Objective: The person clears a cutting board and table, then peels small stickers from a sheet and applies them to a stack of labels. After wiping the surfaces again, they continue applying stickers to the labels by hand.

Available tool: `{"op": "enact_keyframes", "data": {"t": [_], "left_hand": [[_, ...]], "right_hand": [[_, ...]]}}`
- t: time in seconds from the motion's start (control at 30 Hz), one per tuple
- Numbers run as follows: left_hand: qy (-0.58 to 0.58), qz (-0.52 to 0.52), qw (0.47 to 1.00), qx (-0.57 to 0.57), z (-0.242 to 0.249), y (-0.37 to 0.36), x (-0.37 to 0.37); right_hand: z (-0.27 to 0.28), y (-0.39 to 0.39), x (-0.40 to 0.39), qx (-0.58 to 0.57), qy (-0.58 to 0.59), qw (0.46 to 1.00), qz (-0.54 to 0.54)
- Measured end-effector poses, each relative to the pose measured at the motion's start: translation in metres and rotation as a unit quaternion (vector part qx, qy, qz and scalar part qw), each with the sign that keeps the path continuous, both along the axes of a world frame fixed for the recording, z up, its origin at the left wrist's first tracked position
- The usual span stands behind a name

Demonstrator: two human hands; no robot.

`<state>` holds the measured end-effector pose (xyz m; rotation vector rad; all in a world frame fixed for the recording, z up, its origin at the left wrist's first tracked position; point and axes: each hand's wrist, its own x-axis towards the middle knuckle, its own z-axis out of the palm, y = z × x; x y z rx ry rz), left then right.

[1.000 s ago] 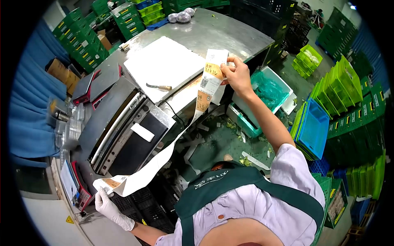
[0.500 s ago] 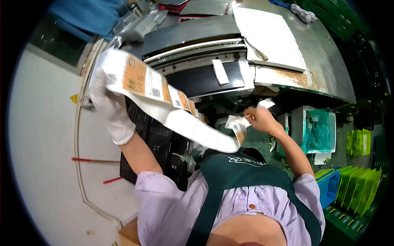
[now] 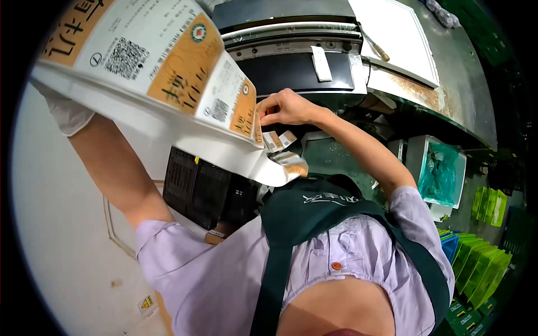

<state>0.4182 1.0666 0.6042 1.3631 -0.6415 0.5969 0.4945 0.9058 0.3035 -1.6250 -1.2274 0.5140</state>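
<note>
A long strip of printed labels [image 3: 227, 92], orange and white with QR codes, stretches from the upper left toward the middle, with its white backing looping below. My left hand [image 3: 70, 115], in a white glove, supports the raised end; the strip covers its fingers. Bare and closed, my right hand [image 3: 286, 107] pinches the strip's edge near the middle. Below that hand hang smaller folded label sections [image 3: 274, 141], and the loop's curled end [image 3: 294, 163] lies close to my apron [image 3: 319, 207].
Ahead stands a wrapping machine [image 3: 297, 61] with a folded white paper [image 3: 321, 64] on it. A white board [image 3: 400, 39] and a brush-like handled tool [image 3: 378, 50] lie to its right. Black crates [image 3: 204, 182] stand below left; a green-lined bin [image 3: 440, 173] is at right.
My left hand has lifted the label strip up and closer to the camera. My right hand has moved left and up to the strip, away from the loose lower end.
</note>
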Motion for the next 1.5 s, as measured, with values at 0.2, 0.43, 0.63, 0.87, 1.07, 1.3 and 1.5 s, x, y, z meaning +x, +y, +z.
{"op": "enact_keyframes", "data": {"t": [0.2, 0.43, 0.63, 0.87, 1.07, 1.3, 1.5], "left_hand": [[-0.019, 0.036, 0.993, 0.107, 0.008, 0.008, -0.003], [-0.021, 0.111, 0.961, 0.251, 0.021, 0.037, -0.007], [0.281, 0.33, 0.847, 0.308, -0.063, 0.077, -0.003], [0.352, 0.405, 0.812, 0.229, -0.136, 0.134, 0.008], [0.385, 0.319, 0.839, 0.213, -0.167, 0.137, 0.013], [0.422, 0.163, 0.774, 0.443, -0.234, 0.057, 0.015], [0.417, 0.072, 0.794, 0.437, -0.313, -0.049, 0.022]], "right_hand": [[-0.001, 0.011, -0.008, -0.02, -0.002, 0.998, 0.055], [-0.004, -0.026, -0.003, -0.111, 0.082, 0.99, -0.043], [0.018, -0.123, 0.009, -0.117, 0.164, 0.941, -0.271], [-0.015, -0.243, 0.0, -0.098, 0.214, 0.896, -0.377], [-0.012, -0.293, -0.017, 0.031, 0.172, 0.856, -0.487], [0.084, -0.328, -0.087, 0.22, -0.048, 0.763, -0.606], [0.115, -0.276, -0.083, 0.184, -0.087, 0.862, -0.464]]}}
